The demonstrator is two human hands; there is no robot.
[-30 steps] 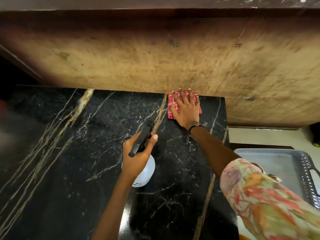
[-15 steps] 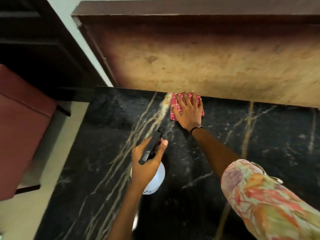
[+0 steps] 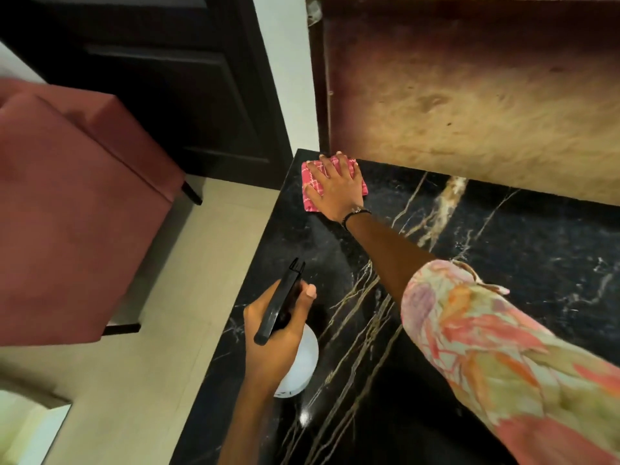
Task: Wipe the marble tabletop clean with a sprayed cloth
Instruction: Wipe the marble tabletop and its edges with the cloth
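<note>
Step in hand: wiping the far left corner of the desk.

Doing it well, as I judge it:
- Keep the palm flat and the pressure even, so the whole cloth drags and does not bunch.
- The cloth lies close to the left edge and the back panel; stop the stroke short of the edge, or the cloth may slip off toward the floor.
- Pull strokes back toward 6 o'clock, overlapping, to cover the veined area nearer the body.

Hands:
- Right hand: flat, fingers spread, pressing down on the cloth. Not curled round it.
- Left hand: grasping the spray bottle by its black head, nozzle aimed toward 12 o'clock.

Positions:
- Cloth: directly under the right hand, at the desk's 11 o'clock corner, pink edges showing at the hand's 9 and 3 o'clock.
- From the left hand, the cloth lies at about 12 to 1 o'clock, well apart.
- Bottle hangs over the desk's left edge, near the body.
- Red chair stands off the desk at 9 o'clock.
</note>
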